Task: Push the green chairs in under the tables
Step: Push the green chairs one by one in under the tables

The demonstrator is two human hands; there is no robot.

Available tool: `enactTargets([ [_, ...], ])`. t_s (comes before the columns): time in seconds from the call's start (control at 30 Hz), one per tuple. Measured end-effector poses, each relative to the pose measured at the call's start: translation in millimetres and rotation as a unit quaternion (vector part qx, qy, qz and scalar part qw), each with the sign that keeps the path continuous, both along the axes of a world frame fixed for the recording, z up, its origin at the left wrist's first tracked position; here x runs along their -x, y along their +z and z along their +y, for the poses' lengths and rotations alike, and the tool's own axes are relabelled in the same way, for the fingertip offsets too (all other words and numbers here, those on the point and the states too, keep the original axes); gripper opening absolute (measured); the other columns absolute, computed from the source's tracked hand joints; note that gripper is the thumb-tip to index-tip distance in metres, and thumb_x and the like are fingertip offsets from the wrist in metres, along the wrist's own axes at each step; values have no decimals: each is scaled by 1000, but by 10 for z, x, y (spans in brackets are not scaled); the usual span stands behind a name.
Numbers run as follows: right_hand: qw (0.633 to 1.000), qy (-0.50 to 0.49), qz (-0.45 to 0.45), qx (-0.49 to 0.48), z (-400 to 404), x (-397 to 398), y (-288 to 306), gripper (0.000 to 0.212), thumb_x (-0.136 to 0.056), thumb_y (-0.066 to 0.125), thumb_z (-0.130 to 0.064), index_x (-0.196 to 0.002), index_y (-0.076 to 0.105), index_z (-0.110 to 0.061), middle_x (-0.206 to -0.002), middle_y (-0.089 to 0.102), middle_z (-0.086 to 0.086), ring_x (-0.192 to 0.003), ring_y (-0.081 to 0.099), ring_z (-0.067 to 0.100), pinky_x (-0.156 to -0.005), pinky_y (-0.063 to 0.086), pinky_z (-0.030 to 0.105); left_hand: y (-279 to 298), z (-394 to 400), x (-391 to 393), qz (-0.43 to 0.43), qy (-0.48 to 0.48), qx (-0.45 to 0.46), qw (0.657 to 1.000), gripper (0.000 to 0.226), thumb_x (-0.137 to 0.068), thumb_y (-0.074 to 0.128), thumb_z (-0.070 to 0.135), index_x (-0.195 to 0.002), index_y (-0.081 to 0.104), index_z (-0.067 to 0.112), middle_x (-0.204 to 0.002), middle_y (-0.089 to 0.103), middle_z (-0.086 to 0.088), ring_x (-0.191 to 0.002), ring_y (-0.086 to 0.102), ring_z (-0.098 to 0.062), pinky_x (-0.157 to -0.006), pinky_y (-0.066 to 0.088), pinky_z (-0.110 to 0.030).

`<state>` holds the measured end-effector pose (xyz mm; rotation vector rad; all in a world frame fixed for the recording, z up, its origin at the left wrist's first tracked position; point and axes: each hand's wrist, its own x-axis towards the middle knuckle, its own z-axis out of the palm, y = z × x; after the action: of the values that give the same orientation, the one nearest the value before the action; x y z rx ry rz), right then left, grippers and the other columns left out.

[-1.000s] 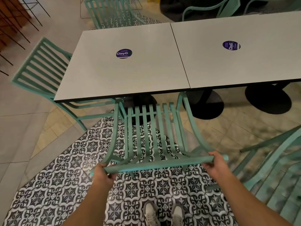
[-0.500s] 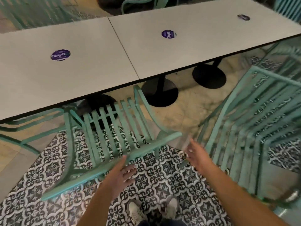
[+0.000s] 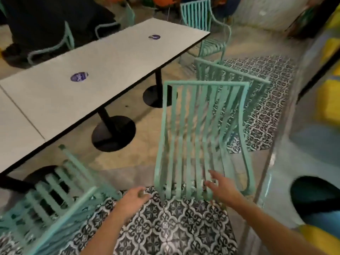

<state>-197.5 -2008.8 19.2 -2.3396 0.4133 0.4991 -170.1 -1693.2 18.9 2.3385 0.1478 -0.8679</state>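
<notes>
Hands are reaching, both empty: left hand (image 3: 135,196) loosely curled, right hand (image 3: 219,186) spreading open toward the green chair (image 3: 200,137) standing clear of the table (image 3: 114,57). Slatted metal looks rigid, fairly light; its top rail is offering the best grip.

6 green chairs (image 3: 200,137), 3 tables (image 3: 103,70), 2 hands (image 3: 220,188).

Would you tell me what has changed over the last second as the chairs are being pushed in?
Both hands let go of the first chair, now tucked against the table. The view swung right, and the left hand and right hand reach, open, toward the next chair. The tables stayed put.
</notes>
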Motion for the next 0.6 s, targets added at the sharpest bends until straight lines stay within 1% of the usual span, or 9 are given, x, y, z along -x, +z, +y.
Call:
enactTargets([
  [0.07,1000,-9,2,21,-419,-11,57,56,-96,54,-37,-146,36,-18,-146,44,4,-127,48,22,-102,35,27,44,-460,-233,-23,-70,-45,996,49,-97,51,40,-141,45,20,-138,53,1,-113,58,-18,-92,45,-28],
  [0.13,999,-11,-2,44,-771,-34,97,57,-96,53,-36,-147,34,-19,-147,43,4,-125,50,22,-100,37,29,117,-838,-449,-62,-139,-100,983,49,-98,47,39,-143,42,20,-142,50,-2,-118,55,-19,-94,44,-30],
  [0.2,997,-11,-19,73,-1030,-81,132,57,-96,52,-40,-147,34,-24,-147,42,4,-128,47,22,-103,39,34,159,-1126,-675,-115,-209,-148,960,50,-98,44,41,-143,43,20,-147,44,-4,-128,48,-20,-101,42,-30],
  [0.27,994,-5,-30,107,-1246,-166,185,58,-95,51,-41,-147,33,-23,-147,43,5,-130,45,24,-104,40,37,209,-1388,-903,-164,-259,-177,935,49,-97,44,41,-140,46,18,-147,44,-5,-131,45,-21,-104,40,-33],
  [0.33,990,-1,-42,132,-1413,-288,242,59,-94,52,-42,-147,34,-23,-144,46,6,-128,46,25,-103,42,39,274,-1603,-1098,-212,-302,-185,911,44,-96,43,41,-132,53,18,-138,53,-4,-123,51,-22,-99,44,-36],
  [0.37,989,-4,-49,138,-1487,-352,276,59,-93,52,-43,-146,35,-24,-143,47,5,-127,46,25,-102,43,39,305,-1718,-1198,-232,-319,-185,900,44,-95,43,41,-131,53,18,-133,55,-4,-119,54,-23,-96,46,-37],
  [0.43,986,-7,-65,151,-1604,-458,324,60,-93,51,-45,-147,34,-26,-144,46,3,-128,46,24,-102,43,40,356,-1922,-1384,-255,-338,-185,887,44,-95,45,39,-132,51,16,-128,56,-4,-115,55,-24,-92,47,-36],
  [0.53,985,-18,-72,156,-1719,-544,396,60,-94,51,-43,-148,32,-25,-146,44,4,-130,45,24,-104,43,40,410,-2170,-1598,-265,-352,-190,877,42,-95,44,39,-129,52,17,-121,57,-3,-111,56,-24,-86,49,-36],
  [0.6,985,-24,-70,159,-1840,-587,419,59,-94,51,-43,-147,32,-25,-147,43,3,-130,45,25,-104,42,40,432,-2338,-1689,-271,-353,-190,875,42,-94,44,40,-129,52,19,-122,57,-2,-109,58,-24,-84,50,-36],
])
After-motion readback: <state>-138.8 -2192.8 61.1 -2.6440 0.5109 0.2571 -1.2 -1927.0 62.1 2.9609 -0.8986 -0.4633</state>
